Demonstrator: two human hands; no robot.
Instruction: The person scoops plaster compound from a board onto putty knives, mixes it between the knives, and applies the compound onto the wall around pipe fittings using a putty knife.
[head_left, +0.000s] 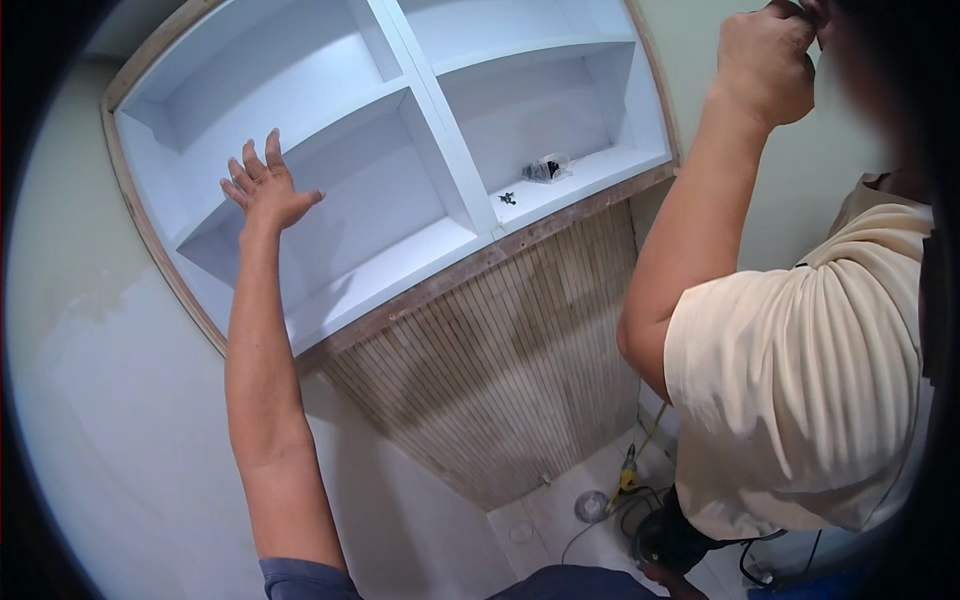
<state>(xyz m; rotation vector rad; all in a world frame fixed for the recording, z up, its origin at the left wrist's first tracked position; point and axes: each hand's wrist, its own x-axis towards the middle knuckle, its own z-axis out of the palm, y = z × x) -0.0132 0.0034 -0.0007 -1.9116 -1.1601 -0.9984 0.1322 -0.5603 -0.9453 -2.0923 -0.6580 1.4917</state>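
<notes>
Hovering before the left side of the white cabinet (440, 125), the left hand (265, 195) has its grip spread apart, the right hand's being unclear, while the cabinet seems already seated in its wooden frame (570, 217) and loose dark pieces (508, 199) near its lower-right front edge look unused.

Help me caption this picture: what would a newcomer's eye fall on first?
Probably the white shelf unit across the top, with the wearer's left hand spread open in front of its left side. Next comes a co-worker's cream sleeve at the right, that arm bent upward. Smaller but noticeable, a clear bag with dark contents sits in the unit's lower right compartment.
</notes>
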